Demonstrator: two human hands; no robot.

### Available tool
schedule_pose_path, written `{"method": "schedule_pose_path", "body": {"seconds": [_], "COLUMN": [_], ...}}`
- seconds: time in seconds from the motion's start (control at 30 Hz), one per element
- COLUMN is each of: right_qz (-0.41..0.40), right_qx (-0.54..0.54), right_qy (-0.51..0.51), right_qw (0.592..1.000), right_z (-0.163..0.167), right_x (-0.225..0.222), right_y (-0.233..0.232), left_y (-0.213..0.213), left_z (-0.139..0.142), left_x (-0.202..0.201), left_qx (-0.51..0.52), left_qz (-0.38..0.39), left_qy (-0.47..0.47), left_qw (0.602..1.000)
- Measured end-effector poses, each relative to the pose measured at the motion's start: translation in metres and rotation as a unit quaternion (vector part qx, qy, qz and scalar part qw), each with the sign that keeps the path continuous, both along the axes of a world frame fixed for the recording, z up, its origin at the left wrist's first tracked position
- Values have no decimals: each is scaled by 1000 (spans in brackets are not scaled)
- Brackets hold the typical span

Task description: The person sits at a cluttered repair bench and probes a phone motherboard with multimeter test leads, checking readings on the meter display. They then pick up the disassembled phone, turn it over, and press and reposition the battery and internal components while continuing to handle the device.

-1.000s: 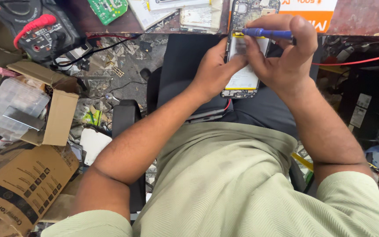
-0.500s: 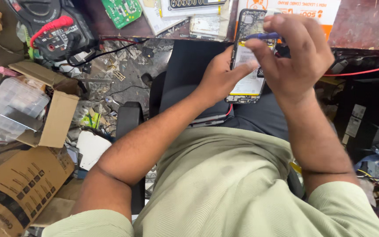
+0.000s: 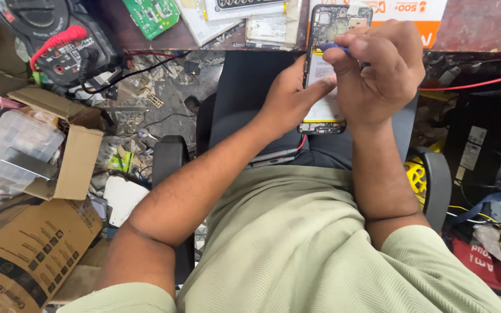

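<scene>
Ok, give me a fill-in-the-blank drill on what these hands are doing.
1. The left hand steadies an opened ____ with its back cover off.
2. The right hand pinches a thin tool coloured ____.
3. The multimeter lies at the picture's upper ____.

Missing words: phone; blue; left

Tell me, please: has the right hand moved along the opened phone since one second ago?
Yes. The right hand with the blue tool has slid down from the top edge of the opened phone, toward its battery.
</scene>
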State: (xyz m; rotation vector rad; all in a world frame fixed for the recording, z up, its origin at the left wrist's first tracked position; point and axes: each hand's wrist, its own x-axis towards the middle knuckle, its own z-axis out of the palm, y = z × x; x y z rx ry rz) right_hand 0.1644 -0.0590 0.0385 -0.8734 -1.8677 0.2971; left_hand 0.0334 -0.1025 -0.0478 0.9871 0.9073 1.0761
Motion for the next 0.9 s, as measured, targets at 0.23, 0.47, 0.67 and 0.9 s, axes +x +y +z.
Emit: {"method": "schedule_pose_path", "body": {"seconds": [0.23, 0.47, 0.67, 0.9], "right_qz": [31, -27, -2, 42], "right_qx": [-35, -58, -4, -1], "right_qy": [52, 0, -11, 3], "right_qw": [998, 998, 1000, 999], "right_z": [7, 11, 5, 0], "right_x": [-6, -3, 2, 6], "right_y": [0, -10, -5, -4], "left_y": [1, 0, 3, 0], "left_z": [-2, 2, 7, 5], "left_x": [4, 3, -2, -4], "left_qx": [-1, -83, -36, -54], "left_qz": [1, -15, -14, -24], "left_qy": [-50, -62, -1, -32], "left_qw": [999, 994, 999, 998]}}
